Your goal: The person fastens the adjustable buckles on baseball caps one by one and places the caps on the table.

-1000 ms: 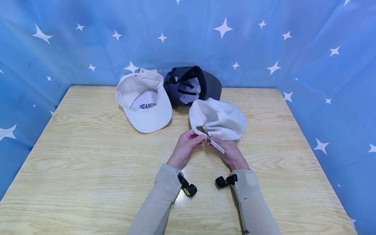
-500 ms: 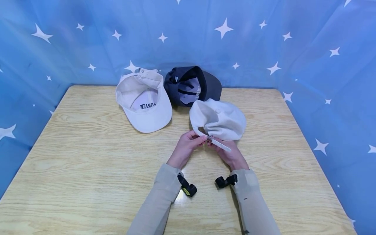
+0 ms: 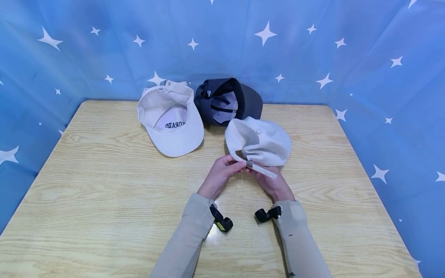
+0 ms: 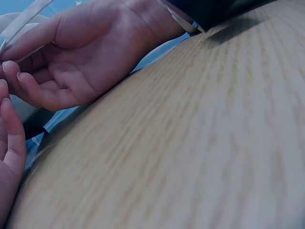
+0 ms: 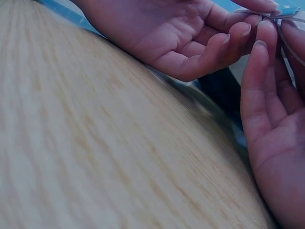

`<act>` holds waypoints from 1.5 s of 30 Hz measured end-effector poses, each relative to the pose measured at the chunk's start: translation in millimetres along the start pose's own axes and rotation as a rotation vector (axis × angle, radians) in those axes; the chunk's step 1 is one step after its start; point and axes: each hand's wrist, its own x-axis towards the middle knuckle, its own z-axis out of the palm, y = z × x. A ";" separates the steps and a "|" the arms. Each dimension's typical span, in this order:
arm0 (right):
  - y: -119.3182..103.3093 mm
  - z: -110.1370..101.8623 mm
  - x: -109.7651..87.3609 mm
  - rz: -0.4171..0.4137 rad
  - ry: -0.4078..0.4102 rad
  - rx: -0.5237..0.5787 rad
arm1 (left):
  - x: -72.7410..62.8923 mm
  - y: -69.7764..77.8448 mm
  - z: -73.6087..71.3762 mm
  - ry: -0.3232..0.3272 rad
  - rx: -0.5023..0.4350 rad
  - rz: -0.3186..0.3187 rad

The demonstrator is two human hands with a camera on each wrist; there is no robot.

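An off-white baseball cap [image 3: 269, 141] lies crown up, its back opening toward me. My left hand [image 3: 224, 172] pinches the cap's strap between thumb and fingers, just left of the metal buckle [image 3: 249, 164]. On the buckle's other side my right hand [image 3: 272, 184] holds the strap from below, its thumb partly hidden. The loose strap end [image 3: 265, 171] sticks out over the right hand. In the right wrist view, fingertips of the left hand [image 5: 186, 38] and right hand [image 5: 281, 119] meet at the strap. The left wrist view shows the right hand's palm [image 4: 90, 52].
A white cap [image 3: 179, 143] with dark lettering rests upturned at the back left of the wooden table [image 3: 104, 193]. Beside it sits an upturned navy cap [image 3: 250, 100], partly behind the off-white one. A blue star-patterned curtain [image 3: 222, 42] surrounds the table's back and sides.
More of the loose strap end now shows past the buckle, and it has swung right and slightly up. Both hands stay almost in place; the other caps have not moved.
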 end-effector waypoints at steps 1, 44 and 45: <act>0.3 -0.2 0.1 -0.007 -0.007 -0.007 | 0.1 0.1 -0.1 -0.001 0.001 0.000; 2.3 1.4 0.9 0.010 0.099 -0.038 | -0.5 1.6 1.7 -0.005 0.035 0.004; 2.5 1.3 0.8 0.007 0.098 -0.039 | -0.4 1.5 1.9 -0.008 0.047 0.005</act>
